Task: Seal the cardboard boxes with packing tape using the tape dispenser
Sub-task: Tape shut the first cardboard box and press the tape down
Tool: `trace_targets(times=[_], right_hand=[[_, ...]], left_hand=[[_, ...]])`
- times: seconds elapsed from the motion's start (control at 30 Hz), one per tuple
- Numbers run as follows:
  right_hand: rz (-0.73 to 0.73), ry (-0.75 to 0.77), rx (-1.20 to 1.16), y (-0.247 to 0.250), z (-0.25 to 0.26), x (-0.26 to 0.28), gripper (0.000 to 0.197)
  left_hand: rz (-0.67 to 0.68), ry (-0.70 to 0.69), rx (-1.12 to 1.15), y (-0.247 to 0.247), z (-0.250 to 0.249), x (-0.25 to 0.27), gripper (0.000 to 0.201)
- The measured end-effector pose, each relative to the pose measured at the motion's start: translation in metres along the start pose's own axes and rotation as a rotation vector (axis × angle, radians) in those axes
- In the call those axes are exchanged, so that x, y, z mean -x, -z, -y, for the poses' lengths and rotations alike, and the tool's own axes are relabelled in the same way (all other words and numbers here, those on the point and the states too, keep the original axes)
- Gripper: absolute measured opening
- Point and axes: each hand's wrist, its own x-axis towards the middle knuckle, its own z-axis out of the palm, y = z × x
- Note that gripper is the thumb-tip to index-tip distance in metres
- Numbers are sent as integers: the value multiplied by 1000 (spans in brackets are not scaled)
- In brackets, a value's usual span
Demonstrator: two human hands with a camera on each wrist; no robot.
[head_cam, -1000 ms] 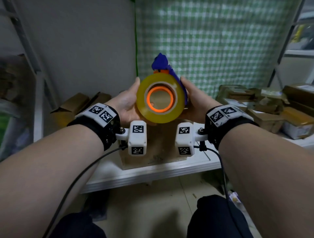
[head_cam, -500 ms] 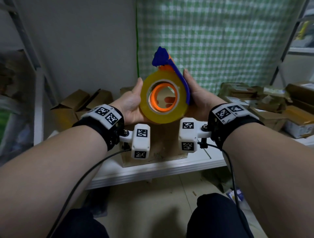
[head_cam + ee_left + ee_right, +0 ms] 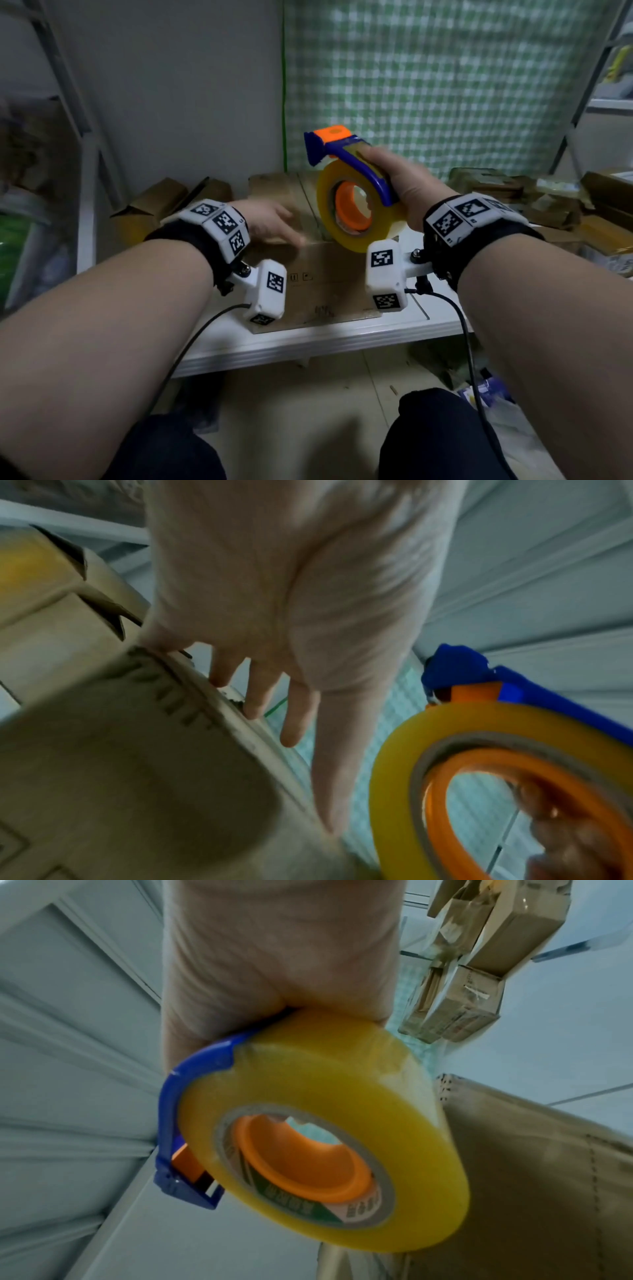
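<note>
A brown cardboard box (image 3: 318, 287) stands on the white shelf (image 3: 308, 342) in front of me, flaps shut. My left hand (image 3: 270, 222) lies flat on its top near the left edge, fingers straight (image 3: 260, 696). My right hand (image 3: 400, 178) grips the blue and orange tape dispenser (image 3: 346, 154) with its yellow tape roll (image 3: 356, 209), held just above the box's right side. In the right wrist view the tape roll (image 3: 325, 1123) fills the middle, with the box (image 3: 514, 1177) below it. The left wrist view shows the dispenser (image 3: 479, 750) to the right of my fingers.
Several taped cardboard boxes (image 3: 534, 205) are piled on the shelf to the right. Open boxes (image 3: 161, 209) lie at the back left. A metal rack upright (image 3: 85, 205) stands at the left, a green checked sheet (image 3: 428, 78) behind. My knees are below the shelf edge.
My left hand let go of the tape roll and dropped flat onto the box top. The right hand alone now holds the dispenser, turned and shifted right and lower.
</note>
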Motion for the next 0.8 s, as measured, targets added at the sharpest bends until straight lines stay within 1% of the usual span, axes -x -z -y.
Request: trace_targets(times=[0.03,0.1,0.17,0.23,0.3,0.37,0.4,0.43,0.47,0.53,0.57,0.6,0.67,0.7,0.73,0.8], right_hand=[[-1,-9,26,-2,1,0,49],[6,-24,69,-6,3,0,45],[37,-28,66,-8,4,0,36],[86,-42,37,-7,4,0,34],[126,-65,32,-7,3,0,44],[117,-85,34,-9,2,-2,56],[98,-90,21,-10,1,-2,58],[77,-83,2,-11,0,-3,56],[59,-69,-13,-11,0,-3,52],[36,-40,-18,-11,-1,-4,47],[30,-41,-18,-11,-2,-3,52],[27,-52,-18,-10,-1,-3,59],[53,-66,-8,-9,0,-3,68],[73,-65,-1,-9,0,-2,67],[86,-60,4,-9,0,-1,64],[94,-52,14,-8,-1,0,57]], left_hand=[[12,1,-66,-3,1,0,82],[-31,-24,-162,-5,4,0,78],[-41,-28,-183,-3,5,0,75],[-33,-20,-212,-1,5,1,73],[-48,-16,-248,-2,5,0,72],[-72,-13,-251,-1,5,-2,70],[-84,-8,-224,1,7,-4,68],[-101,0,-143,4,9,-8,63],[-125,10,35,7,10,-12,53],[-172,20,578,16,8,-10,15],[-186,42,816,19,5,-6,10],[-183,57,957,24,3,-3,19],[-114,56,1046,28,-1,0,38],[-67,41,1070,29,-2,3,45],[-39,28,1110,28,-4,4,45],[-31,18,1177,25,-7,8,31]])
